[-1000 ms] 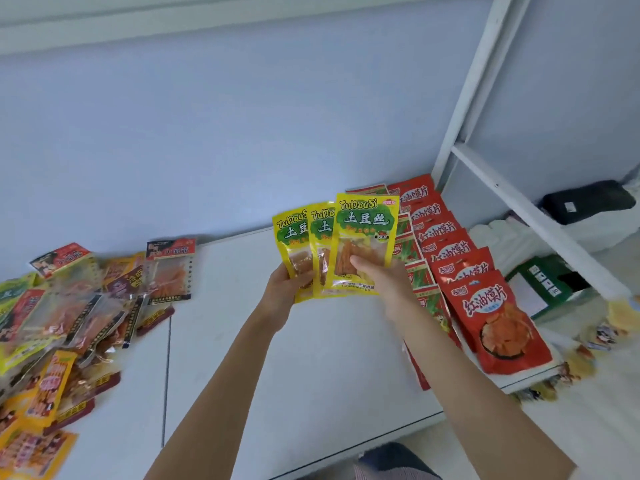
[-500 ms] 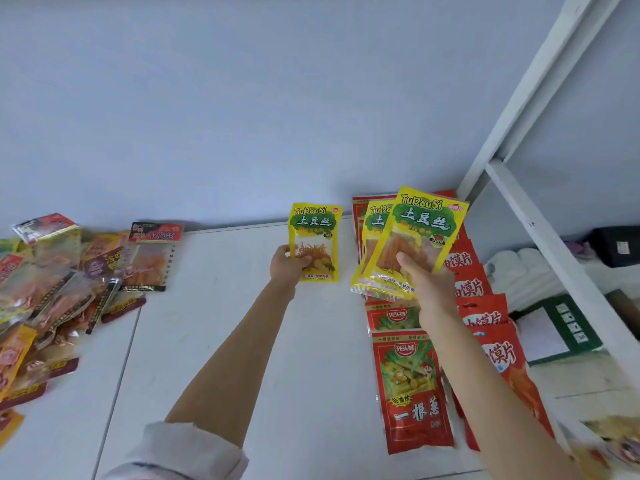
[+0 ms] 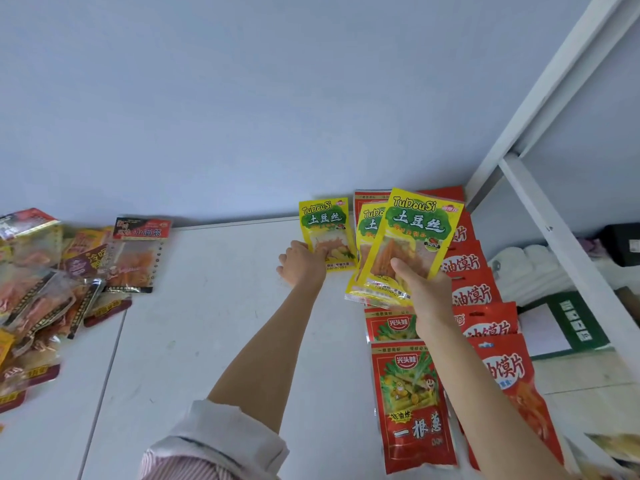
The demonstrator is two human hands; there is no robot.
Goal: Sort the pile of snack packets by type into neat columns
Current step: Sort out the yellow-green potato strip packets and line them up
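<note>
a white tabletop (image 3: 214, 341) with a seam line running down its left part meets a pale blue wall (image 3: 242, 98). at the right stands a white metal frame (image 3: 554, 223) with a slanted bar. beyond it lie rolled white towels (image 3: 530, 268), a green and white box (image 3: 568, 327) and a black object (image 3: 621, 242).

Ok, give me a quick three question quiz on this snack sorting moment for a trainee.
1. True or false: the left hand is setting a yellow TuDouSi packet down by the wall.
2. How many TuDouSi packets does the right hand hold?
3. The new yellow column starts on which side of the red green-onion packets: A left, B right?

Key: 1 true; 2 two; 3 A.
</note>
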